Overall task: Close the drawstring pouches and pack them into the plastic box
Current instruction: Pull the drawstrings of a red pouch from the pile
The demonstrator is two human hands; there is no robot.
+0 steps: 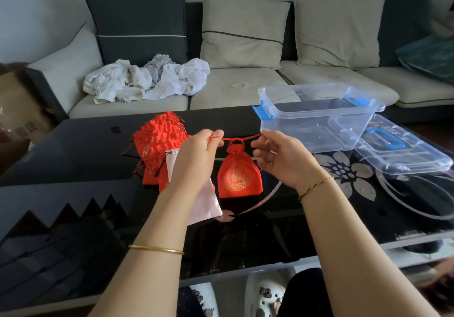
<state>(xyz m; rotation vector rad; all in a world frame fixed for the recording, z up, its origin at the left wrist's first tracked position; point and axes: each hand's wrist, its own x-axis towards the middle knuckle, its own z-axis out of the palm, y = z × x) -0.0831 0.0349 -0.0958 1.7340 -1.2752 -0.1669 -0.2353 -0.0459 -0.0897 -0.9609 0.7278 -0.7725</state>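
left hand (196, 154) and right hand (277, 159) grip pinching thin cord, cinched satin red pouch (237, 174), clear plastic box (317, 117)

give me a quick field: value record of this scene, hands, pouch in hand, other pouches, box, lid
left hand: pinching the left end of the red drawstring
right hand: pinching the right end of the drawstring
held pouch: red with gold print, neck cinched shut, hanging from the string above the table
pouch pile: red pouches heaped on the black glass table, left of the hands
pink pouch: flat on the table, partly under the left forearm
plastic box: clear, blue latches, open, no pouches inside
lid: off, lying right of the box
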